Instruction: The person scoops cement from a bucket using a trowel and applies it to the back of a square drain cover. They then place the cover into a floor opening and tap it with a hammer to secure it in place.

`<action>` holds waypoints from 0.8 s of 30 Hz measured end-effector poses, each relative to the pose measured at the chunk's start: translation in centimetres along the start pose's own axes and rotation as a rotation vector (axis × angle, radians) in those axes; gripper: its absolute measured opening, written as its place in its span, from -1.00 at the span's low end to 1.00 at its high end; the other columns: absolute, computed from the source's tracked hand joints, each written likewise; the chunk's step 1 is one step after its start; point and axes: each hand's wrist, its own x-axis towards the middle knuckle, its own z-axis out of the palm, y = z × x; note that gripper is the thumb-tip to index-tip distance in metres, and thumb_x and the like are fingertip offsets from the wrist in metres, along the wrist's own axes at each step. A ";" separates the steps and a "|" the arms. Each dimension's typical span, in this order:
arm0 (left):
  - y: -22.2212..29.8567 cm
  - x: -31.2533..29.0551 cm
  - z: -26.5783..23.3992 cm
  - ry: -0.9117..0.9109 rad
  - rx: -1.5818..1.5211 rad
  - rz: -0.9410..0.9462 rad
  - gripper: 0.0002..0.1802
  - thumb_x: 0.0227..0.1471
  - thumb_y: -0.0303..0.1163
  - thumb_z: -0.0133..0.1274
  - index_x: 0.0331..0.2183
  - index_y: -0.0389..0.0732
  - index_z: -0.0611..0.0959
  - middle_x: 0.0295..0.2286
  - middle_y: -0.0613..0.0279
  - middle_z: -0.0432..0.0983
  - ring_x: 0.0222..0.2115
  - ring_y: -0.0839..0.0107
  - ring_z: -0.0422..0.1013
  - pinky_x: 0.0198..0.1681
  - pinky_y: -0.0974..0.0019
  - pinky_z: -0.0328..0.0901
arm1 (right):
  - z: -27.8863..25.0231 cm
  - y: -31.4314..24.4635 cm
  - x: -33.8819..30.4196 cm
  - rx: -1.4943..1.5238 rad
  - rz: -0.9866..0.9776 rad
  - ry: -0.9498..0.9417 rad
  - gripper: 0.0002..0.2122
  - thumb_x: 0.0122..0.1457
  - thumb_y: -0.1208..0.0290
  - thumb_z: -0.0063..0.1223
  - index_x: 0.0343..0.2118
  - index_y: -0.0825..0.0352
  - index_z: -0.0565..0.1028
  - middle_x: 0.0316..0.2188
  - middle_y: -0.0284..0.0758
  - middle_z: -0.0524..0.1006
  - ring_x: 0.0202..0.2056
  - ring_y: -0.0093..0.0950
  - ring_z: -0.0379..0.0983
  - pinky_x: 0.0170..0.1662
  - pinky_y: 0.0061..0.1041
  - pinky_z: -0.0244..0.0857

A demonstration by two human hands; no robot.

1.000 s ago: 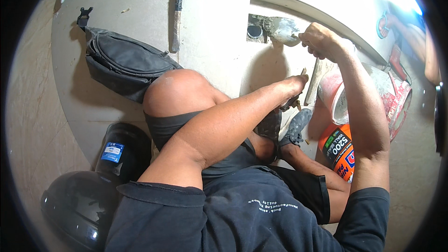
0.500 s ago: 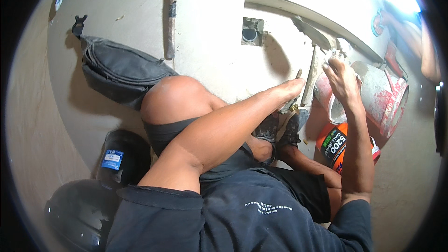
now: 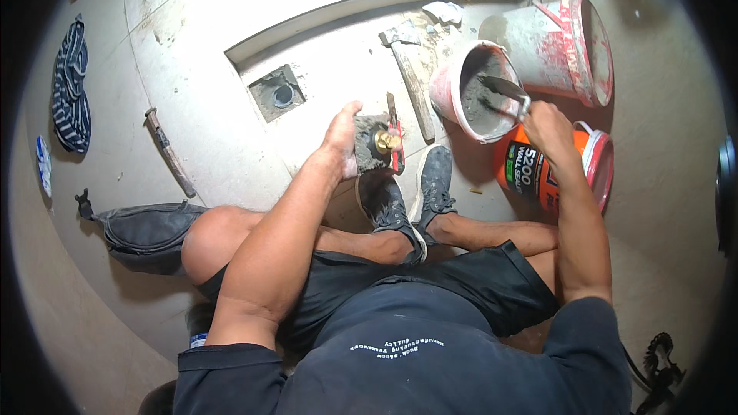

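Your left hand (image 3: 342, 137) sits at frame centre, palm against a grey patch of wet mortar (image 3: 369, 146) around a brass fitting (image 3: 387, 141) on the pale floor (image 3: 207, 131). Fingers there are extended and flat, not wrapped round anything, just touching the mortar edge.

Your right hand (image 3: 547, 124) is right of centre, fingers closed round the handle of a trowel (image 3: 503, 89). Trowel blade points up-left into the small pink bucket (image 3: 469, 91), which holds grey mortar. Blade tip is inside the bucket rim.

A red-handled tool (image 3: 394, 137) lies just right of the brass fitting, touching or nearly touching the mortar patch; can't tell which. A hammer (image 3: 409, 73) lies on the floor above it, head toward the top of the frame, handle running down-right beside the pink bucket.

A larger bucket with red smears (image 3: 565, 46) lies tilted at upper right, just behind the pink one. An orange bucket (image 3: 550, 169) sits below your right hand, near your wrist.

A square recess with a pipe opening (image 3: 278, 94) is cut into the floor, up-left of your left hand, apart from it.

Your two dark shoes (image 3: 411, 192) are planted just below the mortar patch. A chisel-like bar (image 3: 171, 152) lies at left, a dark bag (image 3: 146, 230) at lower left, and striped cloth (image 3: 71, 84) at far left.
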 end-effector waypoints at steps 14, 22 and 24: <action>1.4 -1.7 0.2 -0.319 -0.172 0.242 -0.07 0.34 0.24 -0.54 0.34 -0.36 0.24 0.27 -0.31 0.22 0.30 -0.39 0.16 0.20 -0.67 0.15 | 7.4 -2.5 1.3 -0.073 -0.131 -0.100 -0.79 0.12 0.49 0.03 -0.34 0.48 0.68 -0.26 0.12 0.66 -0.16 0.04 0.64 -0.06 -0.09 0.53; 1.3 -1.7 0.7 -0.319 -0.237 0.254 -0.11 0.36 0.17 -0.58 0.35 -0.37 0.22 0.28 -0.31 0.19 0.34 -0.38 0.08 0.24 -0.71 0.07 | 4.9 1.0 1.9 0.095 -0.394 -0.204 -0.77 0.06 0.43 0.09 -0.44 0.55 0.61 -0.46 0.12 0.59 -0.35 0.01 0.61 -0.17 -0.10 0.49; 1.1 -1.7 0.7 -0.331 -0.226 0.245 -0.11 0.36 0.18 -0.59 0.35 -0.36 0.23 0.29 -0.31 0.18 0.34 -0.37 0.08 0.24 -0.71 0.07 | 4.5 2.5 3.0 0.189 -0.416 -0.334 -0.76 0.07 0.41 0.11 -0.48 0.57 0.58 -0.56 0.07 0.58 -0.46 -0.10 0.60 -0.28 -0.16 0.49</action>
